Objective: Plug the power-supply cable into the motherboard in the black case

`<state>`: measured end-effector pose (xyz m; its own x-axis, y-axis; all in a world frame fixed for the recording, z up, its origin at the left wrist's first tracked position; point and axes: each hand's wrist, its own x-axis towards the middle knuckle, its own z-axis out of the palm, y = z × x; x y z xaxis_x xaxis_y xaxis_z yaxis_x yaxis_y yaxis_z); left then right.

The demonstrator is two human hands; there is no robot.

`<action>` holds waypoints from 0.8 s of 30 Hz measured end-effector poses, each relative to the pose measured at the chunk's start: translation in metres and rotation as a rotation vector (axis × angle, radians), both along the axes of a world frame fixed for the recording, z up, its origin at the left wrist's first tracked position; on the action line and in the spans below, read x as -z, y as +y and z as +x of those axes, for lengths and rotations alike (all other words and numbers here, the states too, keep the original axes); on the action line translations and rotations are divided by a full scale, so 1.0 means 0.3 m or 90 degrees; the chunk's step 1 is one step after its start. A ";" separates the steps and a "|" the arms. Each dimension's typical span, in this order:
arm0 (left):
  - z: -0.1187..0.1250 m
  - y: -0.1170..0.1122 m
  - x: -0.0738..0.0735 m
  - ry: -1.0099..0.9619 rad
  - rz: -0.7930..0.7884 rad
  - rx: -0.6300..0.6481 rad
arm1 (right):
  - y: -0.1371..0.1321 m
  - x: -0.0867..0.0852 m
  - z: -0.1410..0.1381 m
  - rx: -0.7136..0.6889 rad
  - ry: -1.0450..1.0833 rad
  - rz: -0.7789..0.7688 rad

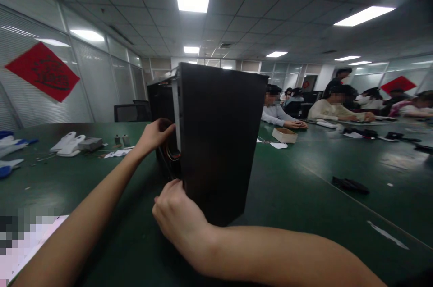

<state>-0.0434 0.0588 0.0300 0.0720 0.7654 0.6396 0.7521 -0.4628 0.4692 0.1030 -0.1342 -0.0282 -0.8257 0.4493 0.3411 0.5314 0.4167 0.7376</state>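
Note:
A black computer case [219, 138] stands upright on the green table, its broad dark panel towards me. Its left side is open, with some coloured cables [173, 154] visible inside. My left hand [158, 133] is at this opening, thumb against the pale upright edge and fingers curled, their tips partly hidden. Lower down, my right hand [179, 208] is closed at the bottom left edge of the panel, with its fingertips mostly hidden behind the hand.
Left on the table [324, 215] are white objects [69, 143], a grey box [90, 143] and two small cylinders [122, 140]. To the right lie an open carton [284, 135], a black item [350, 184] and a white strip [387, 234]. Several people sit farther back.

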 end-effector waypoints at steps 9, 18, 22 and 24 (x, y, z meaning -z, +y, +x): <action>-0.041 0.073 0.097 0.383 -0.168 0.079 | 0.066 0.026 0.372 0.139 0.111 0.046; 0.156 -0.054 0.057 0.579 -0.159 0.120 | 0.328 0.033 0.807 0.158 0.152 -0.003; 0.258 -0.103 0.057 0.672 -0.138 0.011 | 0.437 0.034 0.921 0.136 0.141 -0.022; 0.296 -0.121 0.056 0.677 -0.149 -0.007 | 0.471 0.034 0.952 0.127 0.137 -0.031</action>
